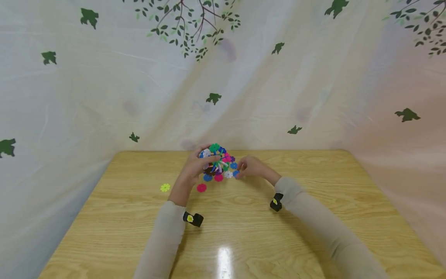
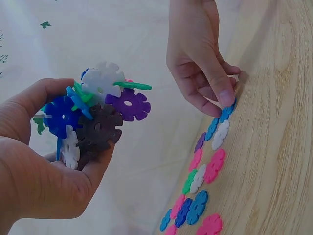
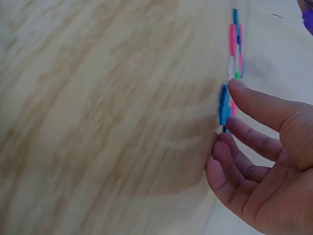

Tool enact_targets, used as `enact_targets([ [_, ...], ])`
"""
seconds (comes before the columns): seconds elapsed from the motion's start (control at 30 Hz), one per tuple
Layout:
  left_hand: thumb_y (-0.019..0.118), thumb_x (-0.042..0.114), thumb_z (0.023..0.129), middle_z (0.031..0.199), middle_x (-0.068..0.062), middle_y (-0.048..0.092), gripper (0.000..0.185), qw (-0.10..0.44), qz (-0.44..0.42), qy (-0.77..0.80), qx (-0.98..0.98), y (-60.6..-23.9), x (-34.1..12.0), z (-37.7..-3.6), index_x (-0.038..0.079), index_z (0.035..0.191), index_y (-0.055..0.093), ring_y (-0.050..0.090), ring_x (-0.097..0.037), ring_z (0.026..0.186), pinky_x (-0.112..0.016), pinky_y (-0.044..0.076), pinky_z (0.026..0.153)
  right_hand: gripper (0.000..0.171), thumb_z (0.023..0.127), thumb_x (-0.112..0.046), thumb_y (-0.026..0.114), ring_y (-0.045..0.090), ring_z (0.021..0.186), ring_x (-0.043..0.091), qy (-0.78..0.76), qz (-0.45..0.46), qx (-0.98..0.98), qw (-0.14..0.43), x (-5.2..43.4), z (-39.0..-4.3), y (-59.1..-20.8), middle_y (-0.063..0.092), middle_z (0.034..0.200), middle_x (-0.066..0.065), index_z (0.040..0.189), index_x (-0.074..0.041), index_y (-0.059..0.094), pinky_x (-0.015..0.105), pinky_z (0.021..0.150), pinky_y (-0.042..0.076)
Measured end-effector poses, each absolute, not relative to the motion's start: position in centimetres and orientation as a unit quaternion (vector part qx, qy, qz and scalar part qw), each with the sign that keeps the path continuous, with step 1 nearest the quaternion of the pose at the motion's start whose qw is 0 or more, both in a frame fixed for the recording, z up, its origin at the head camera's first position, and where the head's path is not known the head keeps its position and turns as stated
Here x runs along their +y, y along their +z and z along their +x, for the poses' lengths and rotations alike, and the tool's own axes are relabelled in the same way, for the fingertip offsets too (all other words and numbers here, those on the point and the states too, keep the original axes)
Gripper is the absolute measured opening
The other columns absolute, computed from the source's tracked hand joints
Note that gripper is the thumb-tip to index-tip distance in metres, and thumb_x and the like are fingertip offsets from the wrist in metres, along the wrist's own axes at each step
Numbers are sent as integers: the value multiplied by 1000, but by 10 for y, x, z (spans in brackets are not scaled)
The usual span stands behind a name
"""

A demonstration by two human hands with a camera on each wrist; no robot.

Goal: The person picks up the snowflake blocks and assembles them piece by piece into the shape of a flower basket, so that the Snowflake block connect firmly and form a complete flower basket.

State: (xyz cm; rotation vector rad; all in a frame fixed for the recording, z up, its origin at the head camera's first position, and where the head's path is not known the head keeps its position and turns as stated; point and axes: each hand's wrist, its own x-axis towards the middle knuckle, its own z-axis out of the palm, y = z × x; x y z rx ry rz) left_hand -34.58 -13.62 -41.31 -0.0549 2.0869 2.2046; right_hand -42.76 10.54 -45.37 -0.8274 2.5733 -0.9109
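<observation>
My left hand (image 1: 192,169) grips a ball-like cluster of interlocked flower-shaped plastic discs (image 2: 100,128), raised above the table. Brown, white, purple, blue and green discs show in it, slotted together at different angles. To its right, my right hand (image 1: 253,167) is down at the tabletop, thumb and index finger at the edges of a blue flower disc (image 2: 227,110), pinching it. The other fingers of that hand are curled beside it in the right wrist view. Several loose discs lie close by, among them a white one (image 2: 221,134) and a pink one (image 2: 214,165).
A yellow disc (image 1: 165,187) lies apart on the wooden table (image 1: 237,217), left of the left forearm. A red-pink disc (image 1: 201,188) is nearer the front than the others. Behind the table hangs a pale curtain (image 1: 167,93) with leaf prints.
</observation>
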Motion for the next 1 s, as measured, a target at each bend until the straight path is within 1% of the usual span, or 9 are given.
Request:
enact_targets([
  [0.03, 76, 17, 90, 117, -6, 65, 58, 51, -19, 727, 685, -413, -136, -346, 20, 144, 52, 66, -17, 98, -34, 58, 86, 25, 83, -15, 84, 56, 73, 14, -317, -287, 892, 143, 104, -427, -455, 65, 82, 6, 97, 2, 71, 24, 64, 47],
  [0.13, 76, 17, 90, 103, 0, 62, 59, 44, -19, 735, 676, -414, -136, -346, 17, 144, 52, 57, -11, 82, -29, 52, 78, 24, 79, -10, 85, 52, 71, 13, -319, -294, 890, 142, 102, -426, -456, 60, 77, 2, 91, 2, 68, 24, 62, 44],
  [0.27, 76, 16, 90, 97, 3, 59, 60, 36, -19, 743, 668, -415, -136, -346, 15, 145, 52, 49, -10, 75, -29, 48, 75, 24, 77, -2, 84, 52, 73, 13, -328, -298, 883, 154, 103, -426, -455, 59, 78, 4, 90, 2, 65, 23, 63, 44],
  [0.4, 76, 15, 90, 111, -2, 63, 59, 34, -15, 741, 671, -416, -135, -346, 15, 144, 52, 62, -11, 88, -33, 56, 84, 20, 80, 4, 79, 55, 77, 15, -350, -292, 874, 170, 106, -423, -448, 63, 85, 9, 95, 3, 66, 23, 64, 48],
  [0.53, 76, 15, 91, 124, -11, 59, 61, 32, -6, 735, 677, -416, -134, -346, 14, 146, 51, 66, -16, 96, -37, 58, 87, 16, 87, 3, 73, 60, 76, 14, -398, -277, 859, 163, 106, -420, -438, 68, 88, 10, 102, 5, 70, 32, 68, 57],
  [0.63, 76, 14, 90, 126, -14, 58, 63, 33, -5, 734, 678, -417, -133, -346, 14, 147, 49, 67, -18, 95, -37, 60, 84, 18, 91, 0, 71, 63, 77, 15, -450, -259, 844, 136, 104, -415, -424, 71, 90, 12, 108, 7, 71, 36, 72, 60],
  [0.8, 76, 12, 90, 127, -15, 58, 61, 32, -7, 734, 678, -418, -132, -346, 14, 145, 50, 68, -18, 92, -35, 61, 81, 20, 93, -3, 71, 66, 78, 14, -522, -242, 816, 59, 96, -405, -401, 72, 94, 16, 110, 8, 71, 24, 68, 57],
  [0.87, 76, 13, 90, 126, -14, 58, 60, 31, -9, 732, 680, -419, -133, -347, 15, 145, 51, 68, -17, 92, -33, 61, 80, 20, 94, -4, 72, 66, 78, 14, -541, -238, 806, 28, 93, -402, -394, 72, 95, 18, 110, 8, 71, 23, 69, 57],
  [1.0, 77, 14, 90, 125, -13, 60, 61, 32, -17, 730, 683, -419, -134, -348, 16, 145, 51, 67, -17, 92, -32, 60, 80, 20, 94, -7, 72, 67, 78, 12, -578, -230, 783, -24, 84, -396, -386, 73, 98, 18, 110, 6, 72, 32, 75, 61],
])
